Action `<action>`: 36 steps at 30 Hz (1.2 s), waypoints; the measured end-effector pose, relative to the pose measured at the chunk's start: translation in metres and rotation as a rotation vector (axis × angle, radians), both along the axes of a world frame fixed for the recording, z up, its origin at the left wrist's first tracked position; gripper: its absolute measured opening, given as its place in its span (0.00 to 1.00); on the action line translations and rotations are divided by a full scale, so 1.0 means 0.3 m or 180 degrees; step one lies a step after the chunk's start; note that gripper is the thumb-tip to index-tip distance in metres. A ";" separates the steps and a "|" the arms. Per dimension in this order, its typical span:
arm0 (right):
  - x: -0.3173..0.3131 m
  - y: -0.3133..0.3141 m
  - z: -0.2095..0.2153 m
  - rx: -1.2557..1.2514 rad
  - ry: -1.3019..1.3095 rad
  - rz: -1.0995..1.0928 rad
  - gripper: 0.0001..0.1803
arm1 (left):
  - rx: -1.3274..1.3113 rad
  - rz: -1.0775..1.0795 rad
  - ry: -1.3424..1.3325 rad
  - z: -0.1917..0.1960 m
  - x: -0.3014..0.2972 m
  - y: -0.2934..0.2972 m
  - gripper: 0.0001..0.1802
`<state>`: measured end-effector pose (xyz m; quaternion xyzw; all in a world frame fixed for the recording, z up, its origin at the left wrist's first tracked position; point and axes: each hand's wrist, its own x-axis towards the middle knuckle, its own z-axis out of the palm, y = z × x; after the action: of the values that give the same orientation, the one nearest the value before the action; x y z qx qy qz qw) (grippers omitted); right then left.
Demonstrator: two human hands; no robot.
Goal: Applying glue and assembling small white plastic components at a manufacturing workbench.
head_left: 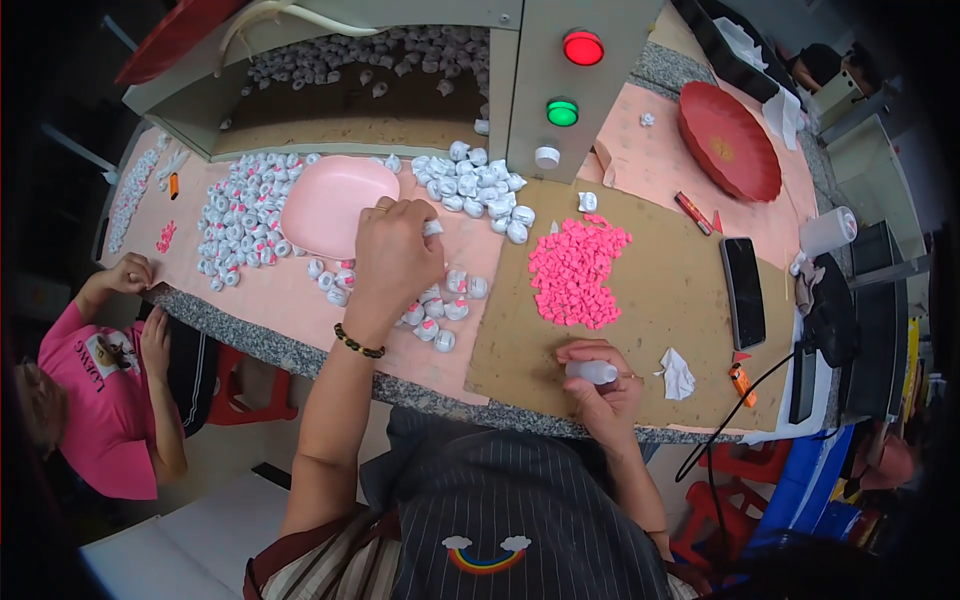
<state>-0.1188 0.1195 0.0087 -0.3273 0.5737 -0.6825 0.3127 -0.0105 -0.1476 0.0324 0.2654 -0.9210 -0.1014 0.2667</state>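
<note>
A small white plastic cap (pixel 432 228) is being pinched in the fingertips of the left hand (pixel 396 252), which is being held over the scattered white caps (pixel 440 310) beside the pale pink oval plastic plate (pixel 335 203), toward the far edge of the pink-covered table (pixel 300 300). A small white cylindrical piece (pixel 590 372), possibly a tube, is being grasped in the right hand (pixel 605 385) near the table's near edge, on the brown cardboard sheet (pixel 670 290), just below the heap of small pink plastic pieces (pixel 575 270).
</note>
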 end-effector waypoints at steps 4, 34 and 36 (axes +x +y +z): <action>0.015 0.000 -0.004 -0.0199 -0.0594 -0.0534 0.18 | 0.0440 -0.0102 0.0576 0.065 -0.008 0.099 0.16; 0.003 0.139 0.104 -0.0054 0.1171 -0.1119 0.20 | 0.5454 -0.1288 0.1689 -0.066 0.048 0.468 0.20; 0.002 0.131 0.118 -0.0038 0.1472 -0.1022 0.20 | 0.5538 -0.1093 0.1644 -0.066 0.050 0.472 0.18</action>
<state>-0.1183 0.1587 0.0442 -0.3811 0.6704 -0.6339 0.0595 0.0046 -0.0061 0.0125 0.2011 -0.4590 -0.8520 0.1518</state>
